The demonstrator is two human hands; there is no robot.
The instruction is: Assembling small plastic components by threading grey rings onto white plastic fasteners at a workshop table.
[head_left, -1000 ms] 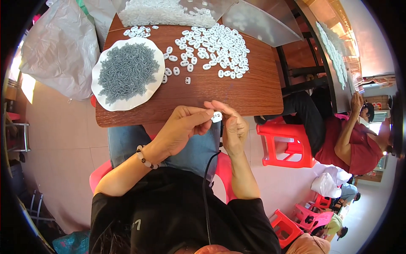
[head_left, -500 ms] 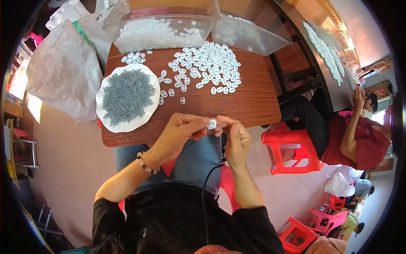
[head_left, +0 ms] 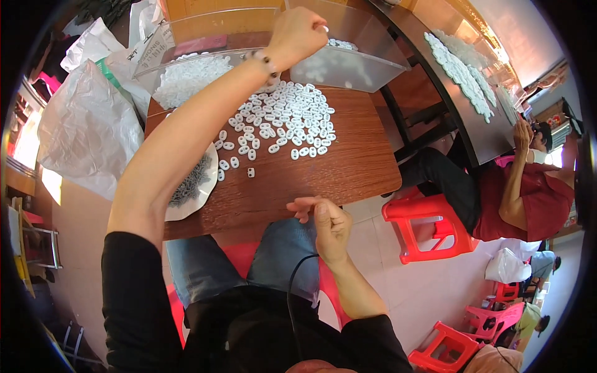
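Note:
My left hand (head_left: pixel 300 38) is stretched far forward, with a small white piece (head_left: pixel 325 29) pinched at its fingertips. It hovers by the clear right-hand bin (head_left: pixel 348 69), which has white pieces in it. Under the left forearm, partly hidden, is a scalloped white plate (head_left: pixel 210 186) heaped with slender grey pieces (head_left: pixel 189 186). My right hand (head_left: pixel 326 225) hangs off the table's near edge, its fingers loosely bent and apart, and I see nothing in it. Between the hands, many white two-holed oval pieces (head_left: pixel 298 115) lie spread on the brown table (head_left: pixel 298 180).
A clear left-hand bin (head_left: pixel 146 81) holds translucent white pieces. Large white sacks (head_left: pixel 87 124) stand at the left. On the right are a dark table (head_left: pixel 460 118) with rows of white pieces, a red stool (head_left: pixel 429 227) and a seated person in dark red (head_left: pixel 541 199).
My left hand has left the right hand and reached forward over the table to the bins, carrying a white piece. The right hand has dropped back slightly, its fingers looser.

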